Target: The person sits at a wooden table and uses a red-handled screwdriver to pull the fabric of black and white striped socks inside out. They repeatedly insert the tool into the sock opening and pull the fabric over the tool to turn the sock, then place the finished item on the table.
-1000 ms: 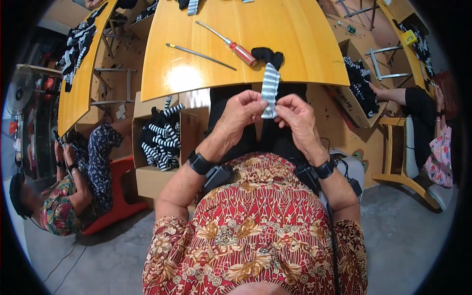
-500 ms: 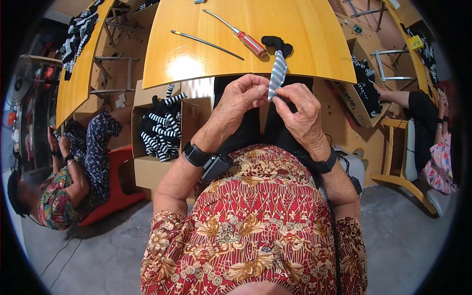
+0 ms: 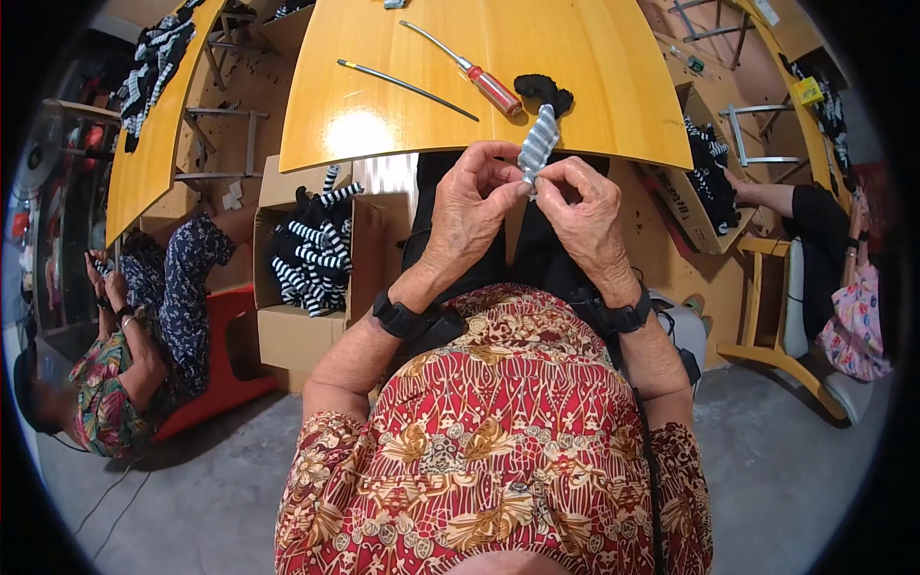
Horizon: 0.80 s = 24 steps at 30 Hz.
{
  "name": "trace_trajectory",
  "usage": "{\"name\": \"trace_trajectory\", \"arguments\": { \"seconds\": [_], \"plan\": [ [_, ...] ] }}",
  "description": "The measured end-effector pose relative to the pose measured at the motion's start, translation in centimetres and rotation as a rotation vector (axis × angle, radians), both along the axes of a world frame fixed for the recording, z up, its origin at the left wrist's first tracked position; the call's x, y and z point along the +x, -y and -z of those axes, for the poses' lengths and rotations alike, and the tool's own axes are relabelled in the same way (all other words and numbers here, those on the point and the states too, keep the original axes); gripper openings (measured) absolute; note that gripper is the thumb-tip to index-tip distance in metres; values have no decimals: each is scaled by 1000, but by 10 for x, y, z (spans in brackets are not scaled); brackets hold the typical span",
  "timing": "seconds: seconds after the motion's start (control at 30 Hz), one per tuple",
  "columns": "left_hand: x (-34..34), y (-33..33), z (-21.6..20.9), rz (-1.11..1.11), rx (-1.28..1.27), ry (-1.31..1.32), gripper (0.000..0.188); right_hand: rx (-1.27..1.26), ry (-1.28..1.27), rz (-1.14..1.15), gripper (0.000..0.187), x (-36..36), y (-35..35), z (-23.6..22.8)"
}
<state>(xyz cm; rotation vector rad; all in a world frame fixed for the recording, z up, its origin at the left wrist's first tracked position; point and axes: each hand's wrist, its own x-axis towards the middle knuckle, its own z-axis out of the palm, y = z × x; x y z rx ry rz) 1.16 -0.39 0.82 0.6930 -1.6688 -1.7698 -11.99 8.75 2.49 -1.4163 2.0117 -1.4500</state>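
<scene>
A slim striped fabric tube (image 3: 540,139), pale grey and white with a black end (image 3: 542,91), hangs over the near edge of the wooden table (image 3: 383,129). Its black end rests on the tabletop. My left hand (image 3: 476,196) pinches the lower tip of the tube from the left, fingers curled. From the right, my right hand (image 3: 583,201) closes thumb and forefinger on the same tip. The fingertips nearly meet, and they partly hide the tip. Just left of the black end lies a screwdriver (image 3: 494,91) with a red handle.
A thin dark rod (image 3: 407,89) lies on the table left of the screwdriver. Open cardboard boxes, one at left (image 3: 302,340) and one at right (image 3: 685,206), hold black-and-white striped pieces. One person (image 3: 120,374) sits at left, another (image 3: 848,316) at right, by tables with more pieces.
My hands have drawn slightly closer together at the tube's lower tip. My left forearm has turned a little. The view has shifted slightly; the tools lie as before.
</scene>
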Motion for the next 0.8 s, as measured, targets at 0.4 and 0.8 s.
{"name": "trace_trajectory", "arguments": {
  "seconds": [0.4, 0.8],
  "plan": [
    [2, 8, 3, 25, 60, -61, 30, 67, 410, -109, 9, -3, -4, -3],
    [4, 7, -6, 111, -164, 78, 28, 70, -55, -55, 4, 0, -5, -6]
  ]
}}
